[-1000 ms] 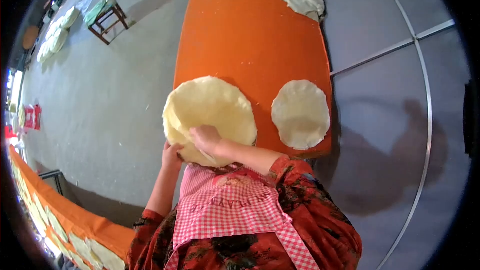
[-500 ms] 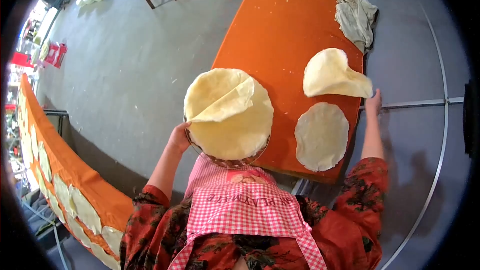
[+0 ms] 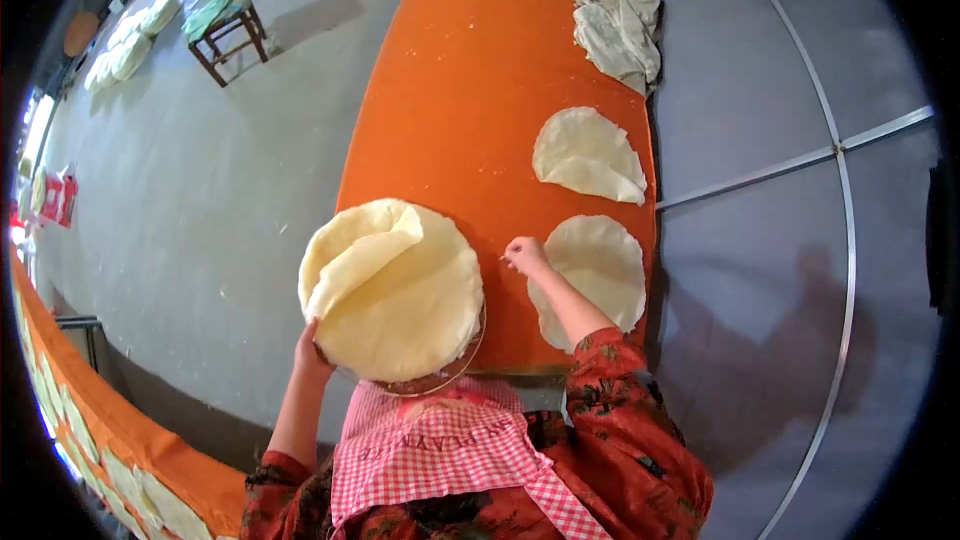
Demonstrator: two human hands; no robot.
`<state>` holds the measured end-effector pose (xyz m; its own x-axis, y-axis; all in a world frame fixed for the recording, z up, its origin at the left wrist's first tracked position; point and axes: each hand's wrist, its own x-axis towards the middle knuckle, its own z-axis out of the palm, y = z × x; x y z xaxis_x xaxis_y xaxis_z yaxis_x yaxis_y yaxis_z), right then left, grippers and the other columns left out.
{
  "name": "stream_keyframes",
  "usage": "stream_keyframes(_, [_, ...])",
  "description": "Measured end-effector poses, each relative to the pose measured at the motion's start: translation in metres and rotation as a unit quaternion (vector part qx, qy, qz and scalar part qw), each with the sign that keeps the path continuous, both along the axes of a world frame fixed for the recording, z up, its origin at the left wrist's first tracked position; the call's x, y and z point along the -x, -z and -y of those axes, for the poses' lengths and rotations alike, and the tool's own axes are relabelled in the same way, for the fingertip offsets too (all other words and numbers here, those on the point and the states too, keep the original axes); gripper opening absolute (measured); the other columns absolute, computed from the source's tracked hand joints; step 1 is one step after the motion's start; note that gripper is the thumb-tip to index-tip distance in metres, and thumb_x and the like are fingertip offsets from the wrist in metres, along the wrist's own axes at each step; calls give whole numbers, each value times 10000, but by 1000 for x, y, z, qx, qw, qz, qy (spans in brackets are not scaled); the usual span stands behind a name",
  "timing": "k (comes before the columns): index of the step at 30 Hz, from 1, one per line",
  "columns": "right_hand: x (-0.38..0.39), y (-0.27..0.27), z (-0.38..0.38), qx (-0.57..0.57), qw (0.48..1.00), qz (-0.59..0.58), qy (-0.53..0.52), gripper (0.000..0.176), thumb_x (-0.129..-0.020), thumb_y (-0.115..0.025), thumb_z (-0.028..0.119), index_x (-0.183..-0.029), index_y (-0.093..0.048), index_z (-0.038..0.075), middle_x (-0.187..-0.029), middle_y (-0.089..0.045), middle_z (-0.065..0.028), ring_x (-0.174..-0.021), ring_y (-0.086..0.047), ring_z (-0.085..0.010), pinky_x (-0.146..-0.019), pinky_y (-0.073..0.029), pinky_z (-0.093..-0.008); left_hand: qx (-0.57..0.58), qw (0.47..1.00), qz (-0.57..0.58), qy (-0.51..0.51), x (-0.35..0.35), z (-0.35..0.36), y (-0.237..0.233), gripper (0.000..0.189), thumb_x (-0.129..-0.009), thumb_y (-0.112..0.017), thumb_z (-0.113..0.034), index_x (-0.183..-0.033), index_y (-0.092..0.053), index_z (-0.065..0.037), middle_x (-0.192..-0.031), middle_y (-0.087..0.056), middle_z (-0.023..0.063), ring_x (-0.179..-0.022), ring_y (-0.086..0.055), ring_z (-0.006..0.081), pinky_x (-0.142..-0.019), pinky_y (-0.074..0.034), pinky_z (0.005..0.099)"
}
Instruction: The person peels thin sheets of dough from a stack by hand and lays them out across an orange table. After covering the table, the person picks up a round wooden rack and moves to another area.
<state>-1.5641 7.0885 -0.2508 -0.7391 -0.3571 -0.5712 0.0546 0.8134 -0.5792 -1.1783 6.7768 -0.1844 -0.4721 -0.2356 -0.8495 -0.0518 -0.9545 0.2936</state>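
My left hand (image 3: pixel 314 352) grips the left edge of a round tray (image 3: pixel 450 376) that carries a stack of thin dough rounds (image 3: pixel 410 310). The top round is folded back over itself on the left side. Between the stack and a flat dough round (image 3: pixel 598 270) on the orange table (image 3: pixel 450 90), my right hand (image 3: pixel 525 256) is closed above the cloth; whether anything is in its fingers is too small to tell. Farther back lies another dough round (image 3: pixel 585 152), its lower edge folded over.
A crumpled pale cloth (image 3: pixel 618 32) lies at the table's back right corner. Beyond on the floor stand a stool (image 3: pixel 225 32) and pale bundles (image 3: pixel 125 48). At lower left, a second orange surface (image 3: pixel 180 455) holds several dough rounds.
My right hand has let go of the far dough round, which now lies on the table, and has moved left towards the stack. The whole view has shifted to the right.
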Motion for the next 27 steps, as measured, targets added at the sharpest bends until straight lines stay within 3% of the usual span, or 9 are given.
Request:
stream_keyframes(3, [66, -11, -8, -156, 951, -255, -79, 277, -788, -591, 106, -1064, -590, 90, -1248, -525, -89, -1092, -540, -258, -843, -480, -396, -10, 999, -30, 5, -3, -4, 5, 580, -889, -511, -389, -1338, -387, -43, -1307, -491, 130, -1190, -484, 293, -969, -423, 452])
stream_keyframes(5, [116, -10, -2, -222, 890, -375, -136, 360, -828, -542, 112, -1187, -524, 137, -1443, -307, -47, -1276, -360, -288, -983, -383, -474, 24, 999, -19, 8, -7, -7, 14, 593, -898, -471, -421, -1349, -367, -51, -1315, -476, 148, -1187, -481, 321, -961, -421, 489])
stream_keyframes(10, [179, -49, 18, -277, 859, -348, -252, 305, -891, -442, 99, -1174, -557, 93, -1442, -349, -23, -1379, -185, -273, -1062, -221, -584, 32, 999, -7, 4, -5, -14, 10, 591, -911, -458, -419, -1362, -344, -54, -1318, -470, 159, -1186, -477, 336, -970, -406, 517])
stream_keyframes(13, [185, -51, 9, -368, 774, -330, -396, 268, -885, -489, 146, -1114, -603, 67, -1333, -490, -79, -1327, -325, -264, -1022, -330, -527, 47, 999, -2, -13, 2, -19, 3, 558, -917, -464, -386, -1349, -367, -46, -1330, -468, 146, -1204, -468, 318, -1004, -384, 475])
stream_keyframes(16, [183, -27, -2, -397, 871, -148, -248, 290, -852, -561, 240, -1086, -619, 79, -1200, -582, -140, -1166, -517, -306, -947, -417, -497, 51, 999, 11, -1, 12, -23, -18, 550, -926, -446, -378, -1353, -361, -42, -1335, -465, 146, -1205, -466, 317, -1004, -384, 473])
stream_keyframes(20, [141, -21, -18, -326, 937, -106, -63, 527, -783, -666, 399, -1156, -561, 42, -1157, -597, -186, -1109, -558, -333, -894, -469, -406, 44, 998, -42, -2, 12, -23, -20, 561, -930, -436, -379, -1362, -346, -32, -1337, -458, 158, -1204, -469, 318, -1010, -385, 468])
stream_keyframes(23, [105, -19, 2, -353, 849, -389, -58, 438, -792, -674, 319, -1124, -554, 60, -1098, -615, -173, -1032, -587, -310, -860, -477, -390, 47, 997, -57, -7, 15, -23, -21, 577, -931, -444, -369, -1372, -326, -17, -1332, -456, 169, -1194, -481, 308, -1004, -398, 463])
stream_keyframes(25, [65, -56, 42, -133, 902, -394, -118, 262, -808, -659, 248, -941, -584, 35, -1049, -604, -149, -913, -591, -295, -755, -487, -408, 23, 999, 15, -33, 4, -21, -11, 563, -926, -460, -377, -1345, -366, -13, -1301, -488, 158, -1168, -502, 288, -983, -414, 455])
stream_keyframes(27, [-15, -61, 79, 120, 976, -131, -123, 191, -823, -641, 205, -804, -582, 25, -737, -629, -95, -678, -607, -266, -603, -474, -374, 20, 999, 12, -34, 4, -26, -12, 544, -930, -454, -392, -1333, -390, -31, -1291, -499, 145, -1158, -511, 267, -975, -420, 431])
